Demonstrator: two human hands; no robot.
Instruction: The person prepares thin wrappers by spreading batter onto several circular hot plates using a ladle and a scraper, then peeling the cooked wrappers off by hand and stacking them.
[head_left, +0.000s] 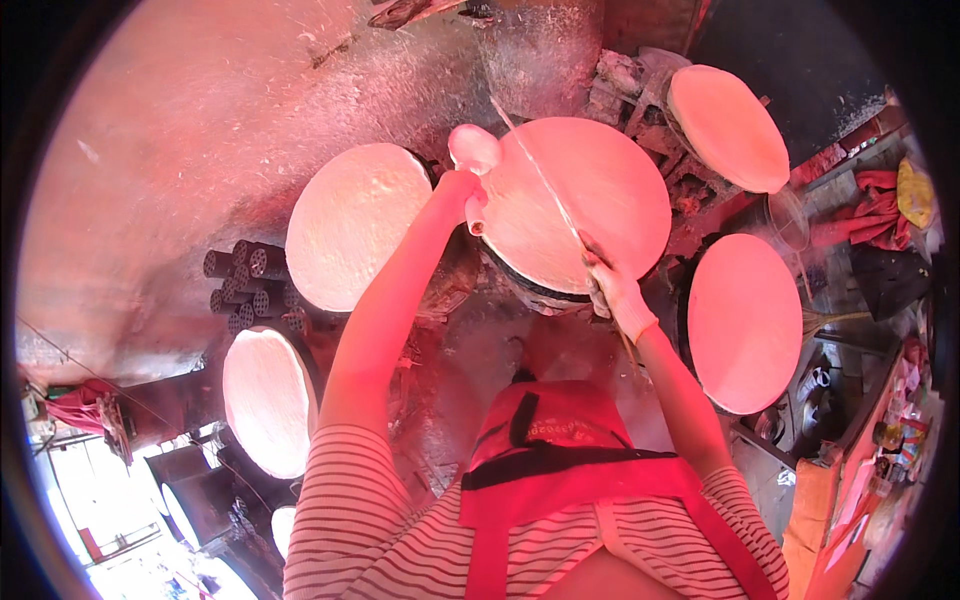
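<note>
My left hand grips the handle of a ladle, whose pale round bowl is at the upper left rim of the middle round griddle. A pale sheet of batter or dough covers that griddle. My right hand, in a light work glove with dark stains, holds a long thin stick slanting over the sheet. Whether the stick touches the sheet I cannot tell. To the left, another round griddle bears a pale bubbly sheet.
More round pale sheets lie at the upper right, right and lower left. Cylindrical coal briquettes with holes are stacked at the left. A brush-like bundle and a cluttered shelf are on the right.
</note>
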